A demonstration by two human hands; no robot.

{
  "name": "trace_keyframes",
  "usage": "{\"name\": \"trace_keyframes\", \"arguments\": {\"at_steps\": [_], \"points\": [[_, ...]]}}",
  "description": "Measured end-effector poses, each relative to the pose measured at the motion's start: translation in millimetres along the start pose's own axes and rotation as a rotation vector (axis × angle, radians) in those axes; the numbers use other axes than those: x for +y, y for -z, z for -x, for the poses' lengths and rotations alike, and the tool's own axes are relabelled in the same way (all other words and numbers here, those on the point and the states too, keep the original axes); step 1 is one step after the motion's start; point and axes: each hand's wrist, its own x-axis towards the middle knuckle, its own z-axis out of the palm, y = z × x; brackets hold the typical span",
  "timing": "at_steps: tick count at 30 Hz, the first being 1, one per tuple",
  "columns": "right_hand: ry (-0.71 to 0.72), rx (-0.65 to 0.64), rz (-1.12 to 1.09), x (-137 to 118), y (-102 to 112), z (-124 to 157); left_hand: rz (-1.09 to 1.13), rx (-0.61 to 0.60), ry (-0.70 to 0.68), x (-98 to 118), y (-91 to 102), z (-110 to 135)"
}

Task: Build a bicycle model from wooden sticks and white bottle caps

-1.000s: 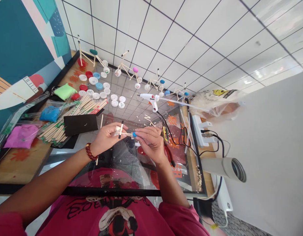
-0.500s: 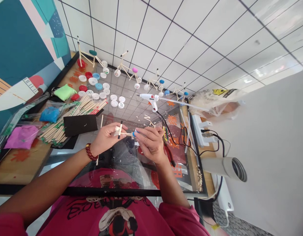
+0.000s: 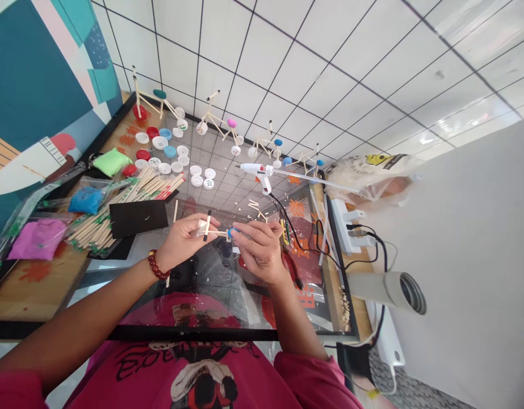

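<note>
Between both hands, above the table's middle, is a small model bicycle [image 3: 218,232] made of wooden sticks. My left hand [image 3: 187,236] is closed around its front end, at a white bottle cap. A short crossbar [image 3: 208,225] with black ends stands out there. The fingers of my right hand [image 3: 260,244] pinch and press a blue clay lump [image 3: 232,232] at the other end of the sticks. Those fingers partly cover the lump and the rear of the model.
A white glue gun [image 3: 260,173] lies beyond my hands, its cord running right. Several bottle caps [image 3: 160,142] and finished stick models [image 3: 262,149] stand along the back. Wooden sticks [image 3: 95,227], black card [image 3: 138,217] and bagged clay [image 3: 38,237] lie left. Red-handled pliers [image 3: 293,269] lie right.
A little more of the blue clay lump shows beside my right fingertips. Both hands stay almost in the same place.
</note>
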Motion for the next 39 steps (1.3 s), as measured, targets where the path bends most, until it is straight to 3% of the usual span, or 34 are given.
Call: {"name": "trace_keyframes", "arguments": {"at_steps": [15,24,30,39], "points": [[0.018,0.01,0.008,0,-1,0,-0.014,-0.013,0.004,1,0.5,-1],[-0.194,-0.027,-0.147,3,2,3,-0.026,-0.006,0.01,0,2.3,-1],[-0.241,-0.073,-0.226,2,0,-3,-0.045,-0.027,0.011,3,3.5,-3],[-0.4,0.107,0.034,-26,-15,-11,-0.037,-0.018,-0.01,1,-1.1,4]]}}
